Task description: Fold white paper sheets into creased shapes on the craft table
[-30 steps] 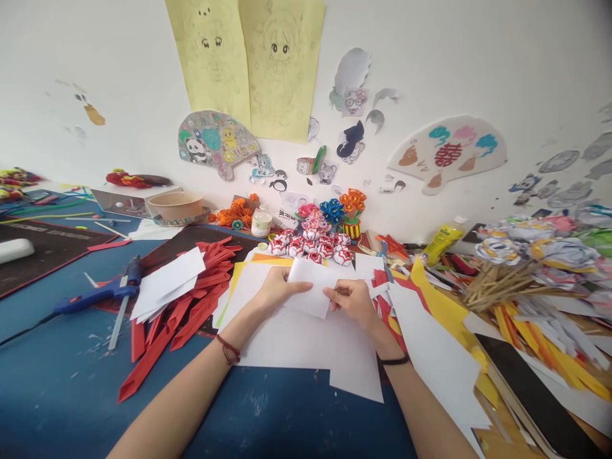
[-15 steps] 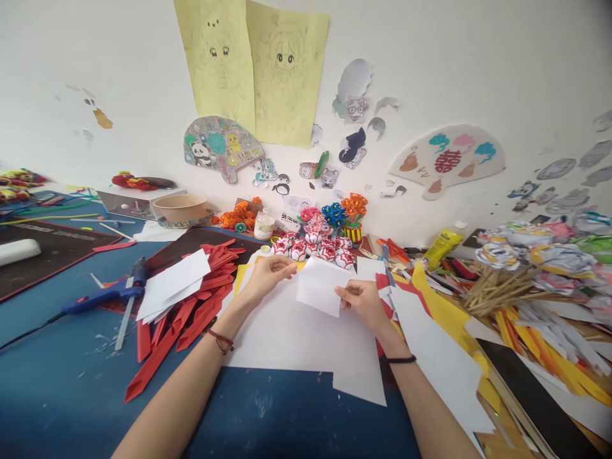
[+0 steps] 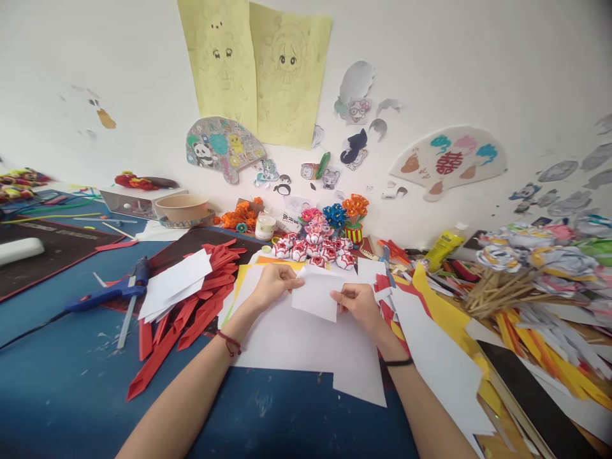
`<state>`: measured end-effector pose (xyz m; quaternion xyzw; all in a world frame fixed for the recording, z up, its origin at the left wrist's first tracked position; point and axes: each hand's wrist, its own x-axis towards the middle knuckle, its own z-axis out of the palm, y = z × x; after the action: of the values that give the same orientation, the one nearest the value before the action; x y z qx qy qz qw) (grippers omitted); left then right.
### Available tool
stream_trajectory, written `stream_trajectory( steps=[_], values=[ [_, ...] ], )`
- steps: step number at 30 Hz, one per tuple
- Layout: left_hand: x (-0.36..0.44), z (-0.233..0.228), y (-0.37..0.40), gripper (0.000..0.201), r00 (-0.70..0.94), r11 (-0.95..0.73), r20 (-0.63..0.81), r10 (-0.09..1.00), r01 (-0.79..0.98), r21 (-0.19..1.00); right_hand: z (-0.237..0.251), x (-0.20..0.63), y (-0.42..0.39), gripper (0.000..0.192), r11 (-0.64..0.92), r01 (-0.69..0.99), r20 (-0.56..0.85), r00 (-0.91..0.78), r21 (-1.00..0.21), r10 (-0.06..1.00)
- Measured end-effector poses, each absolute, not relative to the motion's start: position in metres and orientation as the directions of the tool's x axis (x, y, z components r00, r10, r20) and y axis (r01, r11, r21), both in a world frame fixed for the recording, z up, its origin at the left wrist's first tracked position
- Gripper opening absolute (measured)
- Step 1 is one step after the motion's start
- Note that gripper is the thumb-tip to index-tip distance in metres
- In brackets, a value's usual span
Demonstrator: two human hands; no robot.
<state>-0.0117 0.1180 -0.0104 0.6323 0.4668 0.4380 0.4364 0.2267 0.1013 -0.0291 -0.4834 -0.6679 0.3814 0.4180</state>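
Observation:
A small white piece of paper is held up over a large white sheet on the blue table. My right hand pinches its right edge between thumb and fingers. At the upper left edge of the same piece, my left hand is closed, thumb and fingertips on the paper. To the left, cut white papers lie stacked on a pile of folded red paper strips. Behind the hands sit several red and white paper flowers.
A blue glue gun with its cord lies at the left. Paper flowers on sticks, yellow paper and a black flat object crowd the right. A bowl and a yellow bottle stand near the wall.
My left hand has moved slightly right and taken the left edge of the small paper. The paper and my right hand have shifted a little left.

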Motion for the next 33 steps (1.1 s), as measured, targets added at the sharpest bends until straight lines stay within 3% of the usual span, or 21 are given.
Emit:
stream_trajectory(
  steps=[6,12,16,19,33],
  values=[
    [-0.012,-0.008,0.116,0.036,0.262,-0.239,0.183,0.947,0.2,0.95,-0.023,0.222,0.096,0.044,0.265,0.347,0.205,-0.198,-0.9,0.958],
    [-0.013,-0.016,0.12,0.038,0.136,-0.265,0.239,0.961,0.223,0.938,-0.022,0.22,0.095,0.042,0.277,0.348,0.206,-0.228,-0.896,0.952],
    [-0.013,-0.017,0.12,0.038,0.196,-0.305,0.268,0.943,0.192,0.933,-0.029,0.221,0.098,0.04,0.262,0.332,0.19,-0.236,-0.906,0.953],
    [-0.011,-0.017,0.121,0.038,0.139,-0.313,0.291,0.946,0.171,0.934,-0.034,0.223,0.101,0.039,0.243,0.309,0.168,-0.251,-0.92,0.953],
    [-0.011,-0.024,0.123,0.036,0.148,-0.228,0.217,0.965,0.058,0.972,-0.041,0.226,0.104,0.039,0.299,0.311,0.211,-0.285,-0.902,0.935]
  ],
)
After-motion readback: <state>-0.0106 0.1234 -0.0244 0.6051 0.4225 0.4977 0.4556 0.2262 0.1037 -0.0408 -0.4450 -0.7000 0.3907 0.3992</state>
